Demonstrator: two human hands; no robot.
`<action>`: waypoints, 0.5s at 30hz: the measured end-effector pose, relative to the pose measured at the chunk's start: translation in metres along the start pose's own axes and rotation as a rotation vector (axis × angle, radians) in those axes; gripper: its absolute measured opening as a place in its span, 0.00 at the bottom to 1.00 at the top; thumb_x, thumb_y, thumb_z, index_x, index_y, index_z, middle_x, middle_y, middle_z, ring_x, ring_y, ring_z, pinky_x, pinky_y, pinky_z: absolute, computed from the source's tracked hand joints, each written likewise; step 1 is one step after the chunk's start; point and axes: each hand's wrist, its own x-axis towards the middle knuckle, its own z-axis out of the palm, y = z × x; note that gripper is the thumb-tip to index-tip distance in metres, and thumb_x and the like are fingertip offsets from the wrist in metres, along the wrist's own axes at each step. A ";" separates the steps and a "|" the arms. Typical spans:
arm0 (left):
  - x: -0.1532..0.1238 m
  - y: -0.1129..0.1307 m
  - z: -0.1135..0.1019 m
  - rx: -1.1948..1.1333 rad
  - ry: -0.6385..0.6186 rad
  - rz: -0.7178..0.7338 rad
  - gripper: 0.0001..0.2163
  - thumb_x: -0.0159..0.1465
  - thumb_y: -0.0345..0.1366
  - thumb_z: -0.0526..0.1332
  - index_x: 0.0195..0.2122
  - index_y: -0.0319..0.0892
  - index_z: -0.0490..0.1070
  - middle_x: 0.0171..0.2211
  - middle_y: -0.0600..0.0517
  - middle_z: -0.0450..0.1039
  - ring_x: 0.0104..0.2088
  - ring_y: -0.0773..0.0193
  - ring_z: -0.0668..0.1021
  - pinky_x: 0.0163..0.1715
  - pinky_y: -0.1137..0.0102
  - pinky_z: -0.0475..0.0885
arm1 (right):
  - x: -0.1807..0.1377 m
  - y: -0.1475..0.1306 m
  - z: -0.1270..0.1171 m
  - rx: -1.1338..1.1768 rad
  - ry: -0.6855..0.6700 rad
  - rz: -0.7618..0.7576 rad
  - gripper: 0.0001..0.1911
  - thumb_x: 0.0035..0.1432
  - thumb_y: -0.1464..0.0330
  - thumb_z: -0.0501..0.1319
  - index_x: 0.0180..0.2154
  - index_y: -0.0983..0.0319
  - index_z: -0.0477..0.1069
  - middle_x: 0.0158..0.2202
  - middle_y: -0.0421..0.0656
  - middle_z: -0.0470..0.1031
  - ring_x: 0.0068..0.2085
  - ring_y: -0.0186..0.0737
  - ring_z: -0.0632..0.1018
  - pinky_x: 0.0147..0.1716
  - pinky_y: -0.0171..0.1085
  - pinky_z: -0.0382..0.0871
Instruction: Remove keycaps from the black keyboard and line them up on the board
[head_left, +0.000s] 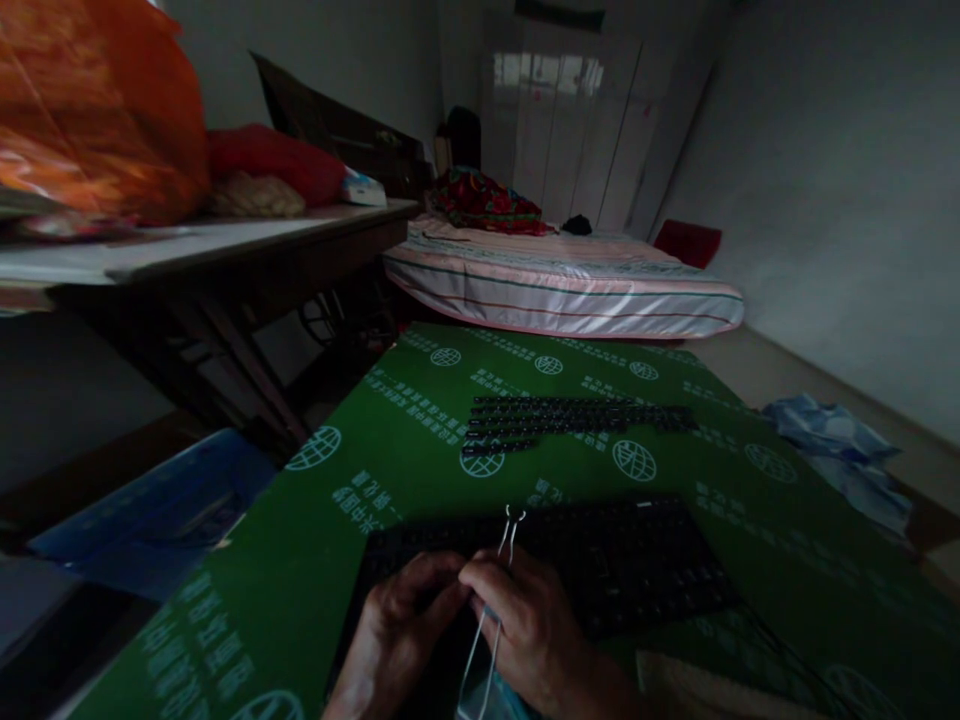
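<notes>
Wire tool, thin and pale with two small loops at its tip, stands almost upright between our two hands at the near edge of a black keyboard, its long legs running down past our wrists and out of the picture. Our right hand pinches its shank between thumb and fingertips. Our left hand is curled, its fingertips pressed against those of the right at the same spot; in the dim light we cannot tell whether it grips the wire as well. The keyboard lies on a green printed mat, the looped tip hanging just over its left half. Farther out on the mat, well apart from the hands, dark keycaps lie in neat rows. Beyond them is a bed with a striped cover. To the left a table carries an orange bag, and a blue box sits below it.
</notes>
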 end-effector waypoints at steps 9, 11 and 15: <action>0.000 -0.003 0.001 0.080 0.074 0.005 0.07 0.54 0.40 0.61 0.25 0.45 0.76 0.22 0.56 0.77 0.24 0.64 0.79 0.23 0.78 0.73 | 0.001 -0.003 0.004 -0.113 0.081 -0.064 0.14 0.59 0.76 0.49 0.44 0.60 0.67 0.33 0.46 0.75 0.34 0.40 0.76 0.35 0.38 0.72; 0.000 -0.002 0.001 0.087 0.081 -0.020 0.07 0.54 0.41 0.61 0.24 0.45 0.76 0.22 0.57 0.77 0.23 0.64 0.79 0.23 0.79 0.73 | -0.001 -0.001 0.007 -0.131 0.094 -0.088 0.15 0.60 0.76 0.48 0.46 0.61 0.66 0.35 0.47 0.75 0.36 0.42 0.76 0.36 0.39 0.72; -0.001 -0.002 0.000 0.084 0.089 -0.077 0.07 0.53 0.41 0.62 0.26 0.45 0.77 0.24 0.56 0.78 0.25 0.64 0.80 0.25 0.78 0.73 | -0.002 0.002 0.008 -0.129 0.105 -0.072 0.14 0.59 0.76 0.48 0.44 0.60 0.67 0.36 0.48 0.76 0.38 0.43 0.77 0.39 0.41 0.73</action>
